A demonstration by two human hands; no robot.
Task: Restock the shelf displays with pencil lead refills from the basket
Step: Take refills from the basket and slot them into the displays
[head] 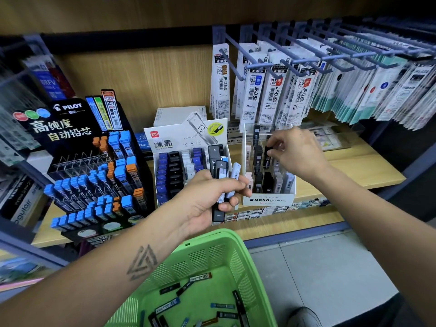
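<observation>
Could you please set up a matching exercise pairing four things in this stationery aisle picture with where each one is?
Things:
1. green basket
2. PILOT display
3. MONO graph MG box
4. bunch of lead cases

Places:
A. gripped in the left hand
B. on the shelf's left side
C. below the shelf, nearest the camera
D. under the right hand, which pinches a black case

Pairs: 1-C, 2-B, 3-D, 4-A
</observation>
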